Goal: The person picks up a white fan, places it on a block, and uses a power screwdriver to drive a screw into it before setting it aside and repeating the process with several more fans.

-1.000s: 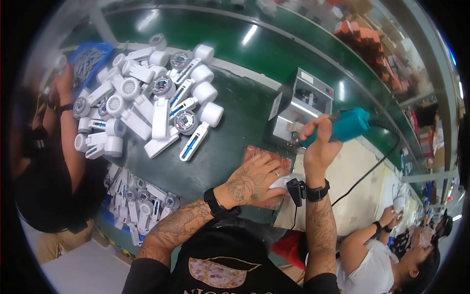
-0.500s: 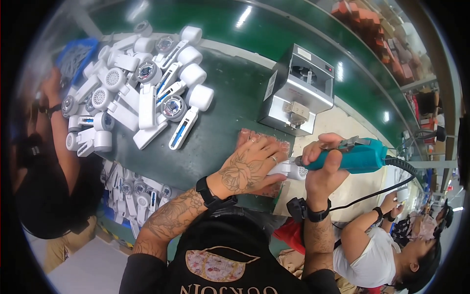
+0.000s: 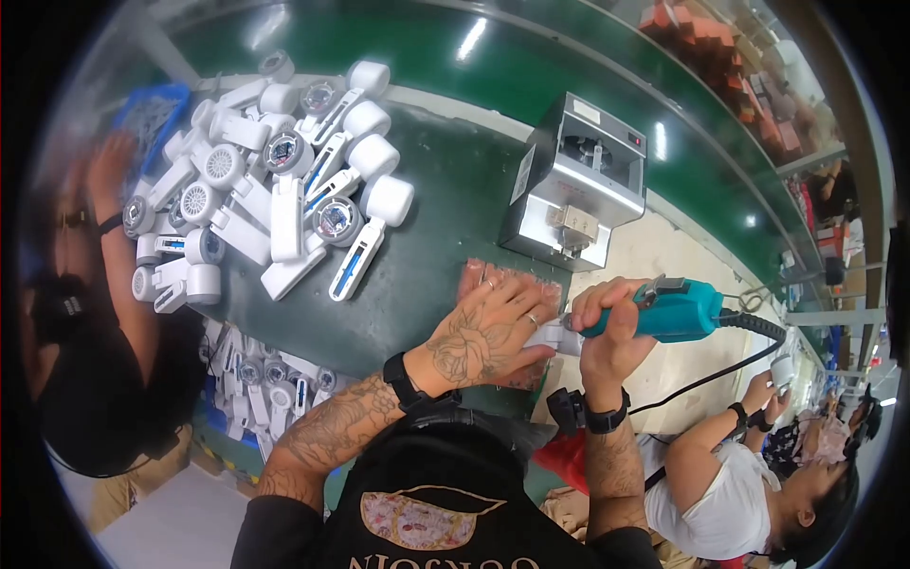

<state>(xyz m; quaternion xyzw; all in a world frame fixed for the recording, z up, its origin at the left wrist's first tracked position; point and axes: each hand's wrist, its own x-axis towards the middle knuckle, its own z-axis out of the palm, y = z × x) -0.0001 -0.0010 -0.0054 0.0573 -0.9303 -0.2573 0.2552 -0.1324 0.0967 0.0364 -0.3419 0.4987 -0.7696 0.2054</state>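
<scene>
White unit (image 3: 567, 343) sits at the right edge of the reddish block (image 3: 517, 379), mostly covered by fingers. Left hand (image 3: 488, 332) lies over block and unit, fingers spread, thumb side pinning the unit. Right hand (image 3: 614, 332) is wrapped round the front of the teal screwdriver (image 3: 687, 311), nose pointing at the unit; can't tell if the bit touches. Silver-black machine (image 3: 540, 213) stands just beyond, dark round part inside its open upper bay. Cream sheet (image 3: 668, 256) to the right under the screwdriver. Heap of white fans (image 3: 284, 223) on the green table (image 3: 431, 180), left; some heads open with circuitry, some handles showing blue strips. Blue tray (image 3: 178, 106) behind the heap: small grey parts, co-worker's hand (image 3: 112, 166) by it. Lower blue bin (image 3: 213, 410), below the table edge: full of similar white fans
</scene>
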